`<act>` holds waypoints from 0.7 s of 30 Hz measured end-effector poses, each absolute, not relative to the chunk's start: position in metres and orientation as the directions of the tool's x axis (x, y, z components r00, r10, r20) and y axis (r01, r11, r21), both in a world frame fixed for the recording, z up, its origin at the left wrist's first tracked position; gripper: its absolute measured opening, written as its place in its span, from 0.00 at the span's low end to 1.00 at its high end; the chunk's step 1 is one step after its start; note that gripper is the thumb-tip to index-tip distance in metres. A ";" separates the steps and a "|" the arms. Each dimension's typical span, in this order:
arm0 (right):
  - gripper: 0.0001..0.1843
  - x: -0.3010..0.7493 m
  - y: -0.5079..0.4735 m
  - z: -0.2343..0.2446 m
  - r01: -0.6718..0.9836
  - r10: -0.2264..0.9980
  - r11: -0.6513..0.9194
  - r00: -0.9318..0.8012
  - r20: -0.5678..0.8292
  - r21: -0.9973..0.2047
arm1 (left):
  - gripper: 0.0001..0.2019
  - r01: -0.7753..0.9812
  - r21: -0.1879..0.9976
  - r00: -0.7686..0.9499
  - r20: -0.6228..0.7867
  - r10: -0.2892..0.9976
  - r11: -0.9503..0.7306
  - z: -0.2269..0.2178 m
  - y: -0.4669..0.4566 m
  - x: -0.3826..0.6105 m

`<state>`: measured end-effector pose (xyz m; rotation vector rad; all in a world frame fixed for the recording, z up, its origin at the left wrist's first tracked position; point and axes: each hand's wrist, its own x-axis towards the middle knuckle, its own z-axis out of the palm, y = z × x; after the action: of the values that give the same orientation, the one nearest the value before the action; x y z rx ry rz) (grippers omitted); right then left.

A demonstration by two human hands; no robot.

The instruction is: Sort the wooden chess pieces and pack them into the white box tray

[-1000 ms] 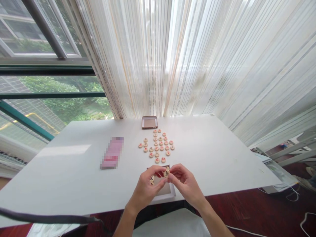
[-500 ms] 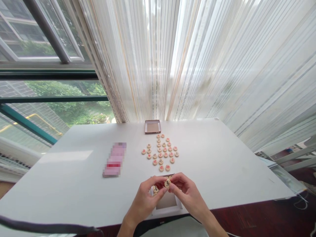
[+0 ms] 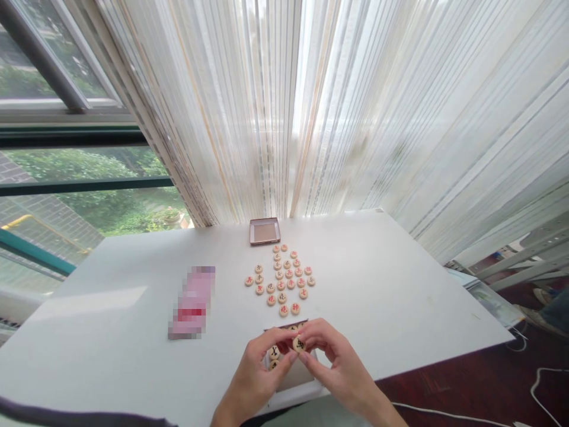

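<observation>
Between the fingertips of my left hand (image 3: 262,365) and my right hand (image 3: 333,359) is a round xiangqi piece (image 3: 299,344) with a black character facing me. Both hands pinch it above an open box (image 3: 297,382) at the table's near edge. Inside the box, a few pieces such as the black-marked one (image 3: 274,351) lie along the left and far sides, partly covered by my hands. Beyond the box, several loose pieces (image 3: 281,285) with red or black characters are spread face up on the white table (image 3: 373,296).
An open box lid (image 3: 265,231) lies at the table's far side by the striped curtain (image 3: 275,118). A pink, blurred-out item (image 3: 193,302) lies to the left. White cables (image 3: 444,416) run across the dark floor at the right.
The piece in my fingers has been turned, so its character now sits at another angle. The whole view has shifted a little to the right; the loose pieces keep their arrangement.
</observation>
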<state>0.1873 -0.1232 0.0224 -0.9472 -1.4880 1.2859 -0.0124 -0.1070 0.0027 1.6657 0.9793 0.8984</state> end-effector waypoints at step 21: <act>0.06 0.188 -0.124 0.017 0.097 0.950 0.226 -0.241 0.198 -0.969 | 0.12 0.205 0.966 0.343 0.079 0.936 -0.156 0.007 -0.110 -0.013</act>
<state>0.1880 -0.1237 0.0168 -1.0153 -1.5653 1.1477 -0.0127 -0.1098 0.0065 1.6074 1.0512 0.9179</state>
